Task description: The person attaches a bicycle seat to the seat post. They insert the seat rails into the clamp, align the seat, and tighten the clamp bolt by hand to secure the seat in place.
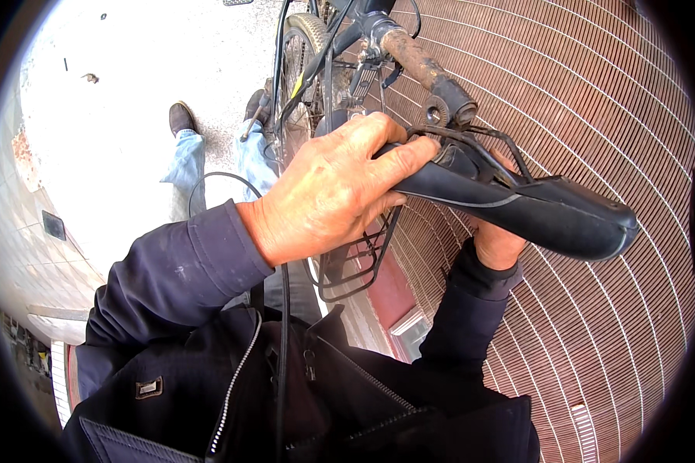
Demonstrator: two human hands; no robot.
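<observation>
A black bicycle saddle [533, 210] is tilted in front of me, its metal rails [510, 154] facing up and away. My left hand [336, 181] is closed around its left end, thumb and index finger pressed against the underside near the rails. Beneath the other end is my right hand [499, 243], gripping it from below; most of its fingers are hidden, though a bit shows beyond the rails. Just past the saddle, apart from it, the dirty brown seat post [421, 60] ends in a clamp [439, 110].
The bicycle's wheel [297, 69] and black frame stand beyond my left hand. A black wire basket [357, 266] hangs below the saddle. To the right spreads a brown ribbed surface [594, 116] with pale lines. My shoe [182, 117] rests on pale ground at left.
</observation>
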